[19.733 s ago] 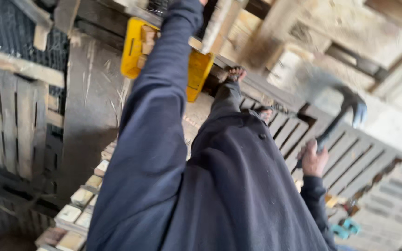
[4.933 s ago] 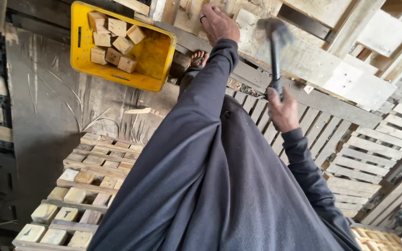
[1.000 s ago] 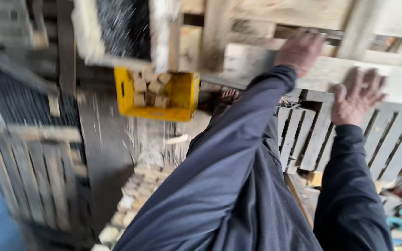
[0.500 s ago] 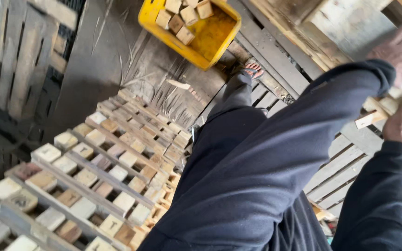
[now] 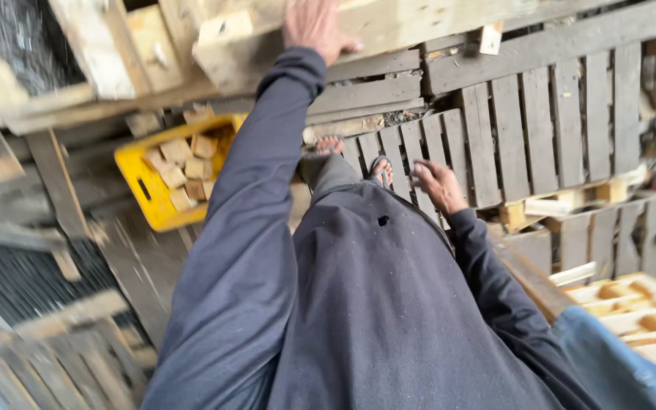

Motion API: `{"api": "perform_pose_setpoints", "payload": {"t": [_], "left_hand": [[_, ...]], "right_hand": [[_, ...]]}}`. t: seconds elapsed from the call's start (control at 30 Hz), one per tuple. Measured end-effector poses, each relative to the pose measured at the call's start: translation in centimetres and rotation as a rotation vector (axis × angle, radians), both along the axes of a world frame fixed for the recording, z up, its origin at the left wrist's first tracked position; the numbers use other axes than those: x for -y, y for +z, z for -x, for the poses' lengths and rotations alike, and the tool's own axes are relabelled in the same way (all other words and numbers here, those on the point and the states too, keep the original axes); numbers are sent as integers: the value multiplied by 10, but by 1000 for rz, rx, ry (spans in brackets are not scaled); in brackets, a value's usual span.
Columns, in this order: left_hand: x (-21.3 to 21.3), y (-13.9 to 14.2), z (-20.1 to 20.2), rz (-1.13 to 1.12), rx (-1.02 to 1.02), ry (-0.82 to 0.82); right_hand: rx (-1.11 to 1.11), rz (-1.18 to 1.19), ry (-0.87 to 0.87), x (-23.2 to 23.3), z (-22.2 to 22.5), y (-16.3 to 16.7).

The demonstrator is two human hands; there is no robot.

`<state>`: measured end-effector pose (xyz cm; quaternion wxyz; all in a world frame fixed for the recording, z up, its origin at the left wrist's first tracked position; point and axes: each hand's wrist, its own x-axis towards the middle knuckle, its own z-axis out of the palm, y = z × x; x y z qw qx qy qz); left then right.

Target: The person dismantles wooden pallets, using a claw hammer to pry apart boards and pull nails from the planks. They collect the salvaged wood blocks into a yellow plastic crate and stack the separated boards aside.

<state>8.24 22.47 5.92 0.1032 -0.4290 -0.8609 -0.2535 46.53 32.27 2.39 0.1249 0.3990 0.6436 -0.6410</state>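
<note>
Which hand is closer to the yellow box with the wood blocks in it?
The left hand. It rests on a pale wooden plank above and to the right of the yellow box. The right hand hangs empty farther right, over the grey pallet slats.

Single view, taken from a camera worn on the person's head and aimed steeply downward along the front of the body. The dark-clad torso fills the lower centre of the frame at close range; the sandalled feet (image 5: 351, 156) appear near the centre, farther off. The floor of wooden pallets (image 5: 540, 129) occupies the upper right, a yellow crate (image 5: 149, 201) the left of centre. The frame is tilted, and its edges are blurred.
</note>
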Motion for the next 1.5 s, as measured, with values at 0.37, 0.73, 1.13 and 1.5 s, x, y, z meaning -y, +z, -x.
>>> {"api": "perform_pose_setpoints", "payload": {"t": [0.37, 0.73, 1.13, 1.5], "left_hand": [[13, -4, 10, 356, 380, -129], [92, -27, 11, 403, 53, -442], [70, 35, -217, 593, 150, -1763], [131, 118, -491, 522, 248, -2048]], "right_hand": [[10, 163, -821, 61, -55, -10], [1, -283, -921, 214, -40, -15], [-371, 45, -1310, 316, -134, 36], [-820, -92, -2138, 468, -212, 75]]}}
